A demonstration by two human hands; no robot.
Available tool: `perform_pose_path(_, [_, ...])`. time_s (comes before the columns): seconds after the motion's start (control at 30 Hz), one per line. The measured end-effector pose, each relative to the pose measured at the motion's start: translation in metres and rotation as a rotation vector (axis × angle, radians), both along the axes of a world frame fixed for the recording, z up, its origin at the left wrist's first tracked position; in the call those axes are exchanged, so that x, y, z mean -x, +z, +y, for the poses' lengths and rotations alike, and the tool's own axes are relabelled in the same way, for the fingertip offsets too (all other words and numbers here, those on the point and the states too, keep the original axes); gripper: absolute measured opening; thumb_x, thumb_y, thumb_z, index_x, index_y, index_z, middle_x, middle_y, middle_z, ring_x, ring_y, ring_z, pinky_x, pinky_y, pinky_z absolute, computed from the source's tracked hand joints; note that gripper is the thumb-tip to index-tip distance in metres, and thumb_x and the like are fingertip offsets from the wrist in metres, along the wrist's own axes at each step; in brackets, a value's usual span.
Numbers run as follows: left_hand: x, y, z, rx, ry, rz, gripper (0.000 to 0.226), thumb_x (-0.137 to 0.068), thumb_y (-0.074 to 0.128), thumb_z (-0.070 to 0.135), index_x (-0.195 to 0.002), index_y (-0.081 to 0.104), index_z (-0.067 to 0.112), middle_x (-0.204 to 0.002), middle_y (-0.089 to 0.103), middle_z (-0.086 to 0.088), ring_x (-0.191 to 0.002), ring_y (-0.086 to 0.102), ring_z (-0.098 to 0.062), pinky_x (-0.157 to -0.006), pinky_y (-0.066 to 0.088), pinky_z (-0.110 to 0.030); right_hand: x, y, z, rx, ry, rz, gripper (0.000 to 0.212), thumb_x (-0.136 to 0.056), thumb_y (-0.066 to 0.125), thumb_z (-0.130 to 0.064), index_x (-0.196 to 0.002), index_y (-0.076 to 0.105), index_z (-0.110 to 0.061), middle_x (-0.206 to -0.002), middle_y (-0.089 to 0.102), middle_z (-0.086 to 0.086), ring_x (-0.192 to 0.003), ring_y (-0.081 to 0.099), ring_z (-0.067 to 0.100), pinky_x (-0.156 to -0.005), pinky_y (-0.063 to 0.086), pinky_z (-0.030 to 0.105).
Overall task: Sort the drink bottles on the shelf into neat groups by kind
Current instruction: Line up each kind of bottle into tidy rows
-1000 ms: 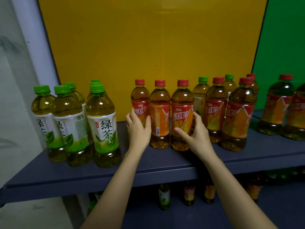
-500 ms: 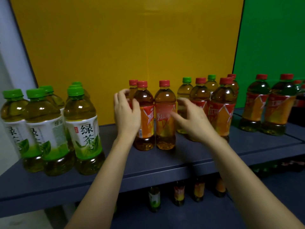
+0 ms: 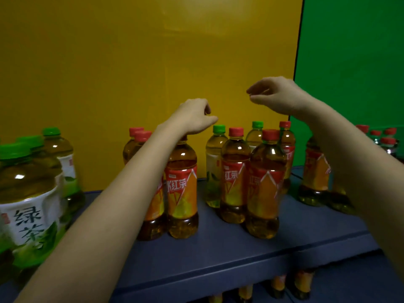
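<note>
— Where are the drinks?
— On a dark blue shelf [image 3: 218, 248]: green-capped pale tea bottles [image 3: 28, 189] are grouped lower left, red-capped amber tea bottles [image 3: 182, 189] centre, with a green-capped stray bottle [image 3: 213, 154] mixed in.
— And the hands?
— The left hand [image 3: 192, 115] and right hand [image 3: 277, 95] are held over the caps, loosely curled and empty. The stray is probably meant to be lifted out.

The dark blue shelf [image 3: 229, 254] carries upright bottles: green tea bottles [image 3: 30, 204] well left of the left fingers [image 3: 209, 121], red tea bottles [image 3: 182, 193] beneath them, a mixed cluster [image 3: 265, 189] below the right fingers [image 3: 262, 98].
</note>
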State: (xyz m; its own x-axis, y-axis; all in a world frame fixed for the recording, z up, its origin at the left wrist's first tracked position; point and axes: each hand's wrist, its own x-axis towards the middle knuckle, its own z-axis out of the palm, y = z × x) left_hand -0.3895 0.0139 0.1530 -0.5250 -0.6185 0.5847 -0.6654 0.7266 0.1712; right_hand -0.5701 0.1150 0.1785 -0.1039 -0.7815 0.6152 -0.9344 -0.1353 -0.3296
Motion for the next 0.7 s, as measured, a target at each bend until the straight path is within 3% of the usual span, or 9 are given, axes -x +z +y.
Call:
perform_pose_path(0.1, [0.019,0.007,-0.009,-0.178,0.042,-0.212,0.052,-0.089,0.055,0.043,-0.123,0.05,0.004,-0.124,0.055,-0.015,-0.109,0.053,-0.029,-0.086,0.044,-0.035,0.028,-0.005,-0.022,-0.113,-0.052,0.017,0.035,-0.092,0.054,-0.021,-0.125,0.053,-0.01,-0.126,0.057,0.011,-0.114,0.052,0.023,-0.092,0.041,0.032])
perform_pose_path(0.2, [0.029,0.013,-0.012,-0.442,0.006,-0.272,0.053,-0.087,0.058,0.04,-0.122,0.047,0.002,-0.109,0.052,-0.014,-0.102,0.056,-0.031,-0.081,0.049,-0.037,0.045,-0.012,-0.043,-0.231,-0.094,-0.004,0.045,-0.089,0.058,-0.024,-0.13,0.047,-0.008,-0.13,0.053,0.012,-0.118,0.05,0.025,-0.092,0.04,0.031])
perform_pose_path(0.3, [0.036,0.014,-0.012,-0.619,-0.054,-0.329,0.053,-0.085,0.062,0.026,-0.129,0.043,0.003,-0.107,0.052,-0.012,-0.098,0.057,-0.03,-0.081,0.051,-0.04,0.053,-0.019,-0.063,-0.355,-0.144,0.033,0.057,-0.086,0.063,-0.028,-0.135,0.042,-0.008,-0.135,0.049,0.013,-0.122,0.047,0.028,-0.096,0.041,0.035])
perform_pose_path(0.4, [0.042,0.012,-0.016,-0.641,-0.114,-0.333,0.045,-0.084,0.063,0.012,-0.125,0.045,0.005,-0.106,0.055,-0.015,-0.089,0.057,-0.027,-0.074,0.053,-0.036,0.057,-0.024,-0.079,-0.457,-0.218,0.139,0.06,-0.084,0.066,-0.028,-0.135,0.041,-0.009,-0.134,0.048,0.014,-0.12,0.048,0.028,-0.09,0.043,0.034])
perform_pose_path(0.53, [0.047,0.012,-0.023,-0.667,-0.125,-0.311,0.032,-0.082,0.065,0.007,-0.11,0.048,0.005,-0.098,0.059,-0.015,-0.085,0.06,-0.025,-0.077,0.053,-0.038,0.061,-0.031,-0.091,-0.51,-0.238,0.101,0.051,-0.082,0.069,-0.022,-0.126,0.047,-0.011,-0.126,0.051,0.015,-0.097,0.053,0.024,-0.056,0.041,0.023])
perform_pose_path(0.6, [0.048,0.012,-0.024,-0.691,-0.121,-0.32,0.034,-0.081,0.066,0.007,-0.109,0.048,0.005,-0.094,0.059,-0.012,-0.083,0.06,-0.023,-0.079,0.053,-0.038,0.064,-0.037,-0.095,-0.505,-0.248,0.073,0.051,-0.082,0.068,-0.019,-0.126,0.044,-0.01,-0.125,0.05,0.017,-0.098,0.052,0.027,-0.054,0.04,0.025])
perform_pose_path(0.7, [0.052,0.008,-0.027,-0.681,-0.108,-0.351,0.043,-0.078,0.067,0.002,-0.113,0.043,0.006,-0.098,0.056,-0.01,-0.085,0.058,-0.021,-0.078,0.054,-0.037,0.068,-0.046,-0.1,-0.462,-0.252,0.002,0.058,-0.084,0.064,-0.012,-0.131,0.032,-0.007,-0.124,0.049,0.022,-0.098,0.053,0.03,-0.068,0.045,0.034])
